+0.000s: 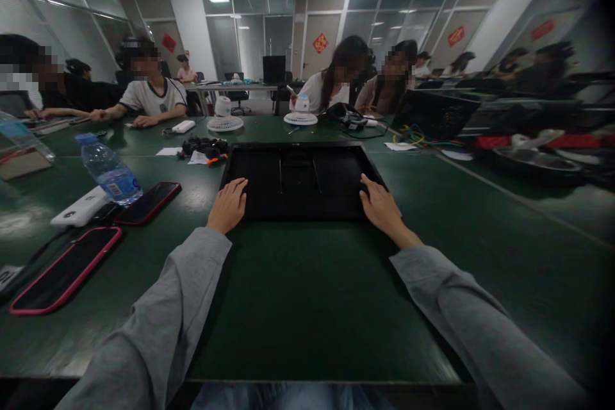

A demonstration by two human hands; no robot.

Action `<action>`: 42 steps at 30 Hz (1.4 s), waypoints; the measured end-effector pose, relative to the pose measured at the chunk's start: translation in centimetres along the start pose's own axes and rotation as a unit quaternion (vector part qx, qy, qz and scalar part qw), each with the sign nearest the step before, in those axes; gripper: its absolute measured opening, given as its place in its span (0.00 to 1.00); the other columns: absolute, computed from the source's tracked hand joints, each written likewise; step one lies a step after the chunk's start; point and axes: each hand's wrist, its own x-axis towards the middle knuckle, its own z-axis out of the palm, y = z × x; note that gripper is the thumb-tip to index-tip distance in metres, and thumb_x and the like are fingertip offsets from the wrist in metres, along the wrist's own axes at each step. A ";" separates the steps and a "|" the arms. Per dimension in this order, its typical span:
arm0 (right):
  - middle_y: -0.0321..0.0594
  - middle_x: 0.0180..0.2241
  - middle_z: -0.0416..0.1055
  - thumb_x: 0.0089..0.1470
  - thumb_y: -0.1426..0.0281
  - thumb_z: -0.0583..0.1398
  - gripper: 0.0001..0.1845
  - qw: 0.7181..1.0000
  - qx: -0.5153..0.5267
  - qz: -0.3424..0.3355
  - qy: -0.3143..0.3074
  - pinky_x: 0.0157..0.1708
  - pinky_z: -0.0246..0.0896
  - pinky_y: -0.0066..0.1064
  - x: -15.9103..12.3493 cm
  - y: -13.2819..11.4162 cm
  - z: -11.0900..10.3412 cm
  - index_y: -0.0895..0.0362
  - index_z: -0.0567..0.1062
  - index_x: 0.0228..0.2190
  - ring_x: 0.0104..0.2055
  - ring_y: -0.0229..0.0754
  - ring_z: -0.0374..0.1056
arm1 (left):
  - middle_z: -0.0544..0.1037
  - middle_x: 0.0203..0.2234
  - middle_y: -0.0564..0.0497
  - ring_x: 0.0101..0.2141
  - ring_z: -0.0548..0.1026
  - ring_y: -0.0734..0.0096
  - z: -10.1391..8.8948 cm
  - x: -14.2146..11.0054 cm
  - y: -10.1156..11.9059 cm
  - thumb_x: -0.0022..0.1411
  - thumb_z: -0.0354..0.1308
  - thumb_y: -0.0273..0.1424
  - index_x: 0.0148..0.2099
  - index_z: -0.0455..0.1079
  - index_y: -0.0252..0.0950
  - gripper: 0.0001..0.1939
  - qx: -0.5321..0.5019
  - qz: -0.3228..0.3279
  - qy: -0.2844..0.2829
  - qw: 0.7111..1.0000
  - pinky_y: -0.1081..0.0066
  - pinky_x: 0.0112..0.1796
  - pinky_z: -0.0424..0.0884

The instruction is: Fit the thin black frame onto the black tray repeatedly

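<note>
Rests L hand (227, 206) and R hand (383, 210), palms down, fingers unclenched, on L/R edges of black rect. panel (262, 189). Lies flat btwn hands on glossy green tabletop (298, 295); has thin rim, rect. ctr outline.

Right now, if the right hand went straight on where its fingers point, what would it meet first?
Probably the far rim of the black rectangular panel; depth is unclear, so the right hand may brush the panel's surface sooner.
</note>
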 end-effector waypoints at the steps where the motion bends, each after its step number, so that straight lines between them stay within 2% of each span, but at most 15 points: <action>1: 0.51 0.57 0.68 0.65 0.65 0.45 0.32 1.000 0.011 0.003 -0.005 0.56 0.62 0.51 0.0 0.1 0.0 0.58 0.54 0.67 0.58 0.53 0.64 | 0.67 0.60 0.41 0.58 0.67 0.56 0.1 0.0 -0.1 0.70 0.43 0.30 0.65 0.60 0.34 0.23 -0.004 0.001 -0.003 1.000 0.54 0.55 0.67; 11: 0.49 0.57 0.69 0.64 0.66 0.47 0.32 0.999 0.048 0.017 -0.008 0.56 0.63 0.53 0.0 0.1 -0.1 0.59 0.54 0.67 0.58 0.54 0.65 | 0.72 0.55 0.42 0.55 0.70 0.60 0.3 -0.1 -0.4 0.66 0.44 0.24 0.63 0.62 0.34 0.24 -0.020 0.010 0.003 1.000 0.58 0.57 0.68; 42: 0.49 0.57 0.69 0.64 0.66 0.46 0.29 0.999 0.048 0.007 -0.007 0.59 0.61 0.51 -0.1 0.1 -0.2 0.60 0.63 0.63 0.59 0.52 0.64 | 0.74 0.53 0.44 0.53 0.70 0.60 0.0 0.0 -0.2 0.66 0.44 0.24 0.59 0.67 0.36 0.21 -0.039 0.013 -0.004 0.999 0.57 0.57 0.68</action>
